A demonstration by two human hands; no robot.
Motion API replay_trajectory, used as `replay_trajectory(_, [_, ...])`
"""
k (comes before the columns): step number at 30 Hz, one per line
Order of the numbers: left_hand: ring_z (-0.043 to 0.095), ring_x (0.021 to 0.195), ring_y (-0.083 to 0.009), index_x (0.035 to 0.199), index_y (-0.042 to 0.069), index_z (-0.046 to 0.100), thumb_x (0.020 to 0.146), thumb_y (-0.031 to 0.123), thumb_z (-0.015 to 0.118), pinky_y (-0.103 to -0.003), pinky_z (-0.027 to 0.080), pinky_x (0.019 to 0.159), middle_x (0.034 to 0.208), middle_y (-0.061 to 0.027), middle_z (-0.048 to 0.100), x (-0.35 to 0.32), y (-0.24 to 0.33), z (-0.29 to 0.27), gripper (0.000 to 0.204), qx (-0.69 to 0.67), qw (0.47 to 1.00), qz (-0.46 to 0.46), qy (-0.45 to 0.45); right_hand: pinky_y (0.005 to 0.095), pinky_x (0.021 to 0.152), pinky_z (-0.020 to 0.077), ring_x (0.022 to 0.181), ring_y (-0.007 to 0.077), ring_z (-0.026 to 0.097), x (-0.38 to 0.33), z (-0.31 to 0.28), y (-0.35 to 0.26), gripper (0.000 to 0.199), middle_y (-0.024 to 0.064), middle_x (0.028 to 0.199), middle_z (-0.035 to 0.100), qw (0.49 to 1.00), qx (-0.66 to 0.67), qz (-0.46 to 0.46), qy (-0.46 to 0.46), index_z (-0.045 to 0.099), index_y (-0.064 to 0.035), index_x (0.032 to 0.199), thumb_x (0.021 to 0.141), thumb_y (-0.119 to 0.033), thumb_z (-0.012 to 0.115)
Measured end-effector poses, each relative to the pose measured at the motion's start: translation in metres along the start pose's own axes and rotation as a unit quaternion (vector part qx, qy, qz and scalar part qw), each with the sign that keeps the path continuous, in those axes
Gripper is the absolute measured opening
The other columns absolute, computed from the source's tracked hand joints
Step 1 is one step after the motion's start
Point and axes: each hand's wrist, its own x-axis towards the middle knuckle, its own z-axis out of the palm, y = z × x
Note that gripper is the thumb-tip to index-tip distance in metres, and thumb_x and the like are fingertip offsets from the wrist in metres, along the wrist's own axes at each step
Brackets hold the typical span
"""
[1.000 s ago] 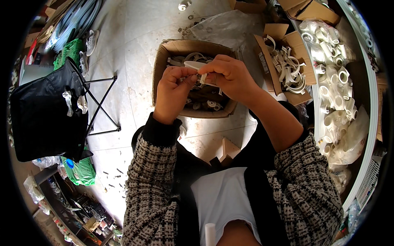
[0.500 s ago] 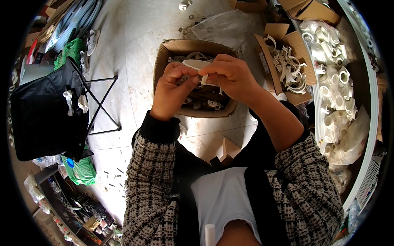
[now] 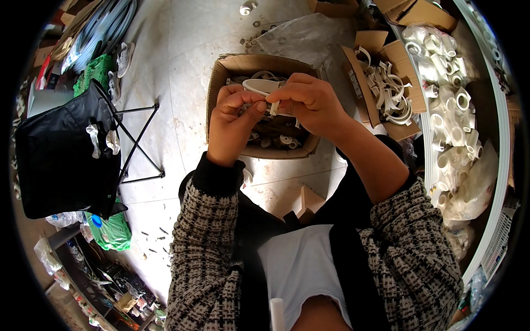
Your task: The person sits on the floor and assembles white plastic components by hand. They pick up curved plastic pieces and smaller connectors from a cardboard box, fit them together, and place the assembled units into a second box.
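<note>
Both hands are together above an open cardboard box (image 3: 220, 83). Between them is a white plastic pipe clamp (image 3: 259, 85), its round band tilted and its ends down by my fingertips. My right hand (image 3: 309, 99) is closed, thumb and forefinger pinching the clamp near its ends. My left hand (image 3: 234, 118) is also closed, with thumb and forefinger pinched together at the clamp's joint; any small part between those fingertips is hidden. Inside the box below, more white clamps and small round fittings (image 3: 286, 140) lie in shadow.
A second cardboard box (image 3: 361, 102) of white clamp halves (image 3: 389, 94) stands to the right. Beyond it, a shelf holds bagged white pipe fittings (image 3: 452, 121). A black folding chair (image 3: 66, 160) is at left, green bags (image 3: 110, 229) beside it. Clear plastic sheeting (image 3: 301, 38) lies ahead.
My left hand has shifted slightly, its wrist a little lower and to the right. The clamp's band has tipped a little to the left. My right hand keeps its pinch.
</note>
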Motion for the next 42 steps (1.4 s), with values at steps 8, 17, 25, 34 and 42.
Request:
replay_trajectory(8, [0.048, 0.091, -0.0122, 0.086, 0.006, 0.064, 0.077, 0.004, 0.067, -0.023, 0.042, 0.080, 0.097, -0.0020, 0.045, -0.0002, 0.0000, -0.0008, 0.010, 0.016, 1.000, 0.022, 0.006, 0.0278, 0.059, 0.0451, 0.066, 0.0191, 0.057, 0.0002, 0.0019, 0.0005, 0.018, 0.0055, 0.074, 0.055, 1.000, 0.001, -0.014, 0.008, 0.066, -0.0089, 0.088, 0.071, -0.001, 0.066])
replay_trajectory(17, [0.049, 0.091, -0.0150, 0.081, 0.006, 0.065, 0.071, 0.005, 0.071, -0.026, 0.042, 0.080, 0.096, -0.0038, 0.049, 0.0001, 0.0016, -0.0061, 0.011, 0.118, 0.989, 0.074, 0.044, 0.0239, 0.057, 0.0438, 0.066, 0.0138, 0.055, 0.0008, 0.0050, 0.0012, 0.029, 0.0033, 0.073, 0.056, 0.998, -0.010, -0.055, 0.019, 0.068, -0.0082, 0.092, 0.069, 0.009, 0.063])
replay_trajectory(25, [0.049, 0.093, -0.0147, 0.082, 0.006, 0.065, 0.071, 0.003, 0.071, -0.026, 0.042, 0.081, 0.097, -0.0033, 0.049, -0.0029, -0.0002, -0.0035, 0.013, 0.041, 0.998, 0.026, 0.046, 0.0237, 0.057, 0.0438, 0.066, 0.0133, 0.055, 0.0003, 0.0048, 0.0036, 0.028, 0.0030, 0.074, 0.055, 0.998, -0.015, -0.057, 0.015, 0.068, -0.0082, 0.093, 0.069, 0.007, 0.065])
replay_trajectory(34, [0.048, 0.094, -0.0134, 0.085, 0.006, 0.065, 0.075, 0.005, 0.068, -0.025, 0.039, 0.086, 0.099, -0.0026, 0.047, -0.0041, -0.0020, -0.0018, 0.011, 0.025, 0.996, 0.048, 0.068, 0.0230, 0.058, 0.0449, 0.066, 0.0132, 0.055, 0.0018, 0.0057, 0.0021, 0.029, 0.0030, 0.075, 0.056, 0.998, 0.003, -0.061, 0.016, 0.068, -0.0070, 0.093, 0.069, 0.010, 0.063])
replay_trajectory(42, [0.047, 0.095, -0.0122, 0.099, 0.007, 0.050, 0.078, 0.003, 0.065, -0.025, 0.040, 0.084, 0.101, -0.0018, 0.047, -0.0053, -0.0028, 0.0004, 0.026, -0.114, 0.993, 0.011, -0.008, 0.0265, 0.056, 0.0441, 0.064, 0.0162, 0.054, 0.0017, 0.0077, 0.0009, 0.021, 0.0040, 0.070, 0.054, 0.998, 0.001, -0.053, 0.038, 0.068, -0.0092, 0.088, 0.069, -0.001, 0.069])
